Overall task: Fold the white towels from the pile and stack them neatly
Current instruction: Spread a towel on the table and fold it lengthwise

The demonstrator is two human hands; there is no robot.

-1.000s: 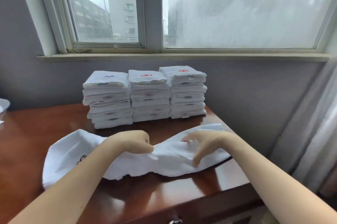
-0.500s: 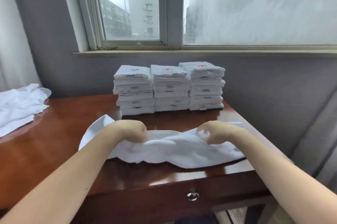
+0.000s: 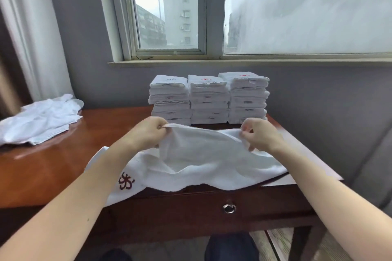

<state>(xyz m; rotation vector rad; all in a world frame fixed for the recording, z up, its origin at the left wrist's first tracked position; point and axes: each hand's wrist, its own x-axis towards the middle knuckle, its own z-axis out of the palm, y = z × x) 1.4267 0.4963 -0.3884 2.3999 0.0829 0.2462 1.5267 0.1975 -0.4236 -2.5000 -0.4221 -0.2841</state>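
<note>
Fingers of the left hand (image 3: 148,133) and the right hand (image 3: 261,135) are curled and pinched on one long edge of a white towel (image 3: 201,161), which is held raised over the counter (image 3: 63,154) while the rest sags and drapes past the front edge. The first fold is judged to be in hand; next, the raised edge would need to be laid onto the opposite edge, corners matched, and smoothed. The towel is seen limp and rumpled, a dark red mark near its left end, with folded stacks (image 3: 209,99) behind and the unfolded pile (image 3: 40,120) far left.
</note>
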